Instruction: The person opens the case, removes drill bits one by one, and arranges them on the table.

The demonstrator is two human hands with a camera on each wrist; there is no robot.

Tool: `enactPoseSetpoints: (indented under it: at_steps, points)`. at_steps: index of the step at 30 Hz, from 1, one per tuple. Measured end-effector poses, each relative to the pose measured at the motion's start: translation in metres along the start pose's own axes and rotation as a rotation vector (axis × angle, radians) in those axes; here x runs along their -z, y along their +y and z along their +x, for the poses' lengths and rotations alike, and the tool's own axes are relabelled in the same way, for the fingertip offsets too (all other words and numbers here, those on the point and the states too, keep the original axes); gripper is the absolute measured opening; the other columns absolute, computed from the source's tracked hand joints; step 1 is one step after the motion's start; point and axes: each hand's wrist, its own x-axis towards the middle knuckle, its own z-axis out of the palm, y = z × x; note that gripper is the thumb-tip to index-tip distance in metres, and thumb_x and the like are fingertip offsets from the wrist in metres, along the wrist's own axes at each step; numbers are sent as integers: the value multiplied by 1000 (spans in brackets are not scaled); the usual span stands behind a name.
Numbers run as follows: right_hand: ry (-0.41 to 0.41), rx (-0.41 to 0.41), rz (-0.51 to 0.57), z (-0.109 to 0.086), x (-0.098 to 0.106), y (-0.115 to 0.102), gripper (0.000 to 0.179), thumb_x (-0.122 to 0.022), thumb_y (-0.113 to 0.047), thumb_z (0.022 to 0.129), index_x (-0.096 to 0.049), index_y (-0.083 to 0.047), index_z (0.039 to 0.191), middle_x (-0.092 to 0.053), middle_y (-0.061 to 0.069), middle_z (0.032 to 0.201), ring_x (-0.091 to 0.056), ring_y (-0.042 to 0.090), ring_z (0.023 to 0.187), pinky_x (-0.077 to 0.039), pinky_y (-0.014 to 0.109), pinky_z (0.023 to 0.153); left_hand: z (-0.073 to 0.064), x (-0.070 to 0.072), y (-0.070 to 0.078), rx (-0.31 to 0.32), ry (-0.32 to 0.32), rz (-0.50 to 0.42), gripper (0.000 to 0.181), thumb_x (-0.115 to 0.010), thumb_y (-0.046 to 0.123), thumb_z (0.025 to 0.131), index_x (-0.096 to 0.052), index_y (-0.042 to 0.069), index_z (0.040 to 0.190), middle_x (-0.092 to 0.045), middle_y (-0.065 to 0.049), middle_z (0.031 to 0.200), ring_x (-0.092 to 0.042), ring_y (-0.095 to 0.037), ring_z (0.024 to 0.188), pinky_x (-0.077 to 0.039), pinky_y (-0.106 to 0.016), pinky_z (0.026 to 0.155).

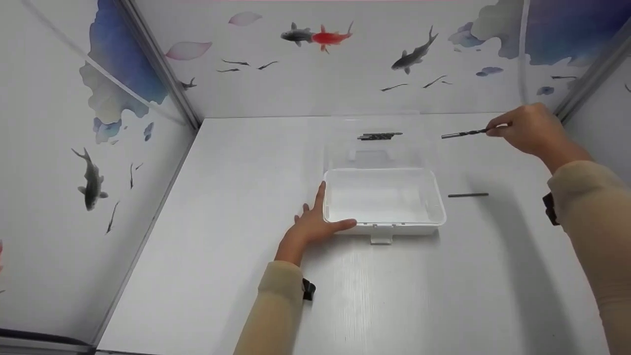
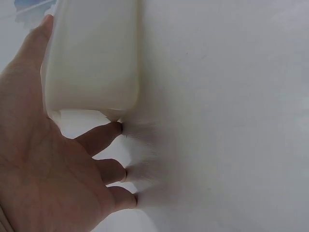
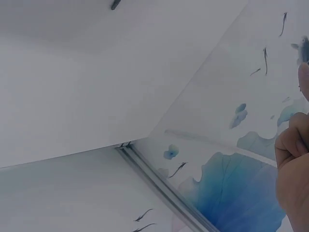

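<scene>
A white plastic box [image 1: 374, 197] stands on the table with its clear lid [image 1: 337, 154] folded back behind it. My left hand [image 1: 311, 224] rests at the box's near left corner, thumb along the front rim and index finger along the left side; the left wrist view shows its other fingers spread beside the box wall. Raised at the back right, my right hand [image 1: 530, 130] pinches a dark twist drill bit [image 1: 463, 133] by one end, its tip pointing left. Several more drill bits [image 1: 378, 136] lie together at the lid. The box's interior looks bare.
A thin dark rod [image 1: 468, 195] lies on the white table [image 1: 231, 207] to the right of the box. A clear latch [image 1: 381, 238] hangs at the box's front. Panels printed with fish and leaves enclose the table at the back and sides.
</scene>
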Motion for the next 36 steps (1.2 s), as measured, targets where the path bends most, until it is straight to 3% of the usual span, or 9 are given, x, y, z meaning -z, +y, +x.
enactPoseSetpoints:
  at_steps: [5, 7, 11, 15, 25, 36]
  points:
    - [-40, -30, -17, -12, -6, 17, 28, -69, -25, 105, -80, -7, 123, -71, 34, 128, -66, 42, 95, -44, 35, 61, 0, -5, 0, -6, -6, -12, 133, -77, 79, 78, 13, 42, 170, -17, -18, 179, 0, -43, 168, -2, -64, 134]
    - [-57, -39, -24, -15, -9, 22, 29, -69, -26, 105, -80, -7, 124, -70, 34, 129, -66, 42, 96, -47, 39, 63, 1, -6, 0, -3, -6, -12, 133, -76, 79, 78, 13, 42, 170, -15, -16, 180, 1, -43, 168, -1, -64, 134]
    - [-90, -37, -13, -18, -21, 30, 29, -67, -24, 106, -78, -6, 126, -66, 36, 136, -64, 52, 115, -54, 56, 81, 0, -2, -1, 8, 6, -2, 134, -77, 79, 78, 13, 41, 170, -14, -14, 180, 0, -43, 168, -1, -64, 134]
    - [-110, -35, 7, -24, -32, 38, 29, -67, -23, 105, -78, -4, 125, -64, 36, 138, -58, 57, 128, -50, 69, 95, 0, 3, 1, -5, 10, 4, 134, -76, 80, 78, 13, 42, 170, -16, -14, 180, 0, -44, 168, -2, -64, 135]
    - [-153, -61, 25, -40, -47, 58, 33, -66, -27, 106, -77, -4, 128, -64, 36, 139, -53, 59, 133, -48, 72, 100, 1, 9, 9, -22, 9, 10, 133, -76, 79, 79, 15, 43, 169, -15, -15, 180, 1, -44, 168, -1, -65, 134]
    - [-201, -56, 64, -54, -72, 72, 32, -68, -26, 105, -78, -5, 126, -65, 34, 139, -55, 58, 134, -48, 71, 103, -1, 2, 1, 3, -5, 26, 133, -75, 80, 79, 15, 41, 169, -16, -17, 179, -1, -44, 168, -2, -64, 134]
